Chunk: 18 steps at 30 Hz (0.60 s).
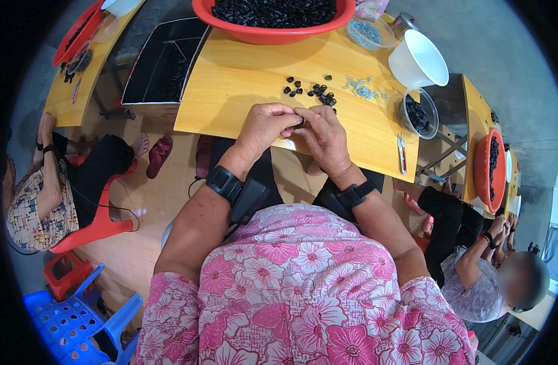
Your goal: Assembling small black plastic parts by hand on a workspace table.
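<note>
My left hand (262,126) and my right hand (327,139) meet above the front edge of the yellow wooden table (230,79). Between their fingertips is a small black piece (300,122), mostly covered by the fingers, and both hands pinch it. Just beyond the fingers lie several loose small black ring-like pieces (320,90). Small clear pieces (363,89) are scattered to the right of them. A pair of thread snips (402,153) rests near the table's right front corner.
At the far edge stands a red basin (273,34) heaped with black pieces. To the right are a clear tub (376,44) of clear pieces, a white bowl (413,61) and a clear tub (435,121) of black pieces. A black-lined box (163,61) adjoins the left side. Other people sit on both sides.
</note>
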Available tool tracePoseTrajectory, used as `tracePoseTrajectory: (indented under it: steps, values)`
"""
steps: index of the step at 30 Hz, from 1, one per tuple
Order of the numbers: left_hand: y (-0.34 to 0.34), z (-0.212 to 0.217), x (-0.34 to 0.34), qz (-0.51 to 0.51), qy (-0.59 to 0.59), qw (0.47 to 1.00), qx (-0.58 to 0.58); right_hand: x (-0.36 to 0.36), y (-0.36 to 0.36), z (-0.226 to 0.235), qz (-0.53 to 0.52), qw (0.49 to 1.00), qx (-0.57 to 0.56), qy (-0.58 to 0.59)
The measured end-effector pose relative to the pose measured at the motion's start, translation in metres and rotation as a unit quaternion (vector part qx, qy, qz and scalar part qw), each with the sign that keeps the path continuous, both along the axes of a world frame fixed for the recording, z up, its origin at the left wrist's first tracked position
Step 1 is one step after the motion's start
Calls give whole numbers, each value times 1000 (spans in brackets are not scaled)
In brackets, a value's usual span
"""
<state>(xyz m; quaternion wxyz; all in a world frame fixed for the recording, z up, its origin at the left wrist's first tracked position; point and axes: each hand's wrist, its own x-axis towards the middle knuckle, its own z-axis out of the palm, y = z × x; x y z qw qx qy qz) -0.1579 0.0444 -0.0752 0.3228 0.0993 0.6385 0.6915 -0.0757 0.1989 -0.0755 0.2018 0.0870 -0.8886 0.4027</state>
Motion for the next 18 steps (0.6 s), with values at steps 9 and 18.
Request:
tracePoseTrajectory:
  steps: [9, 18]
  values:
    - [2, -2, 2, 25, -13, 1000, 8, 0, -5, -8, -41, 998, -35, 16]
    - [-2, -7, 2, 15, 3, 1000, 5, 0, -4, -5, -53, 998, -39, 10]
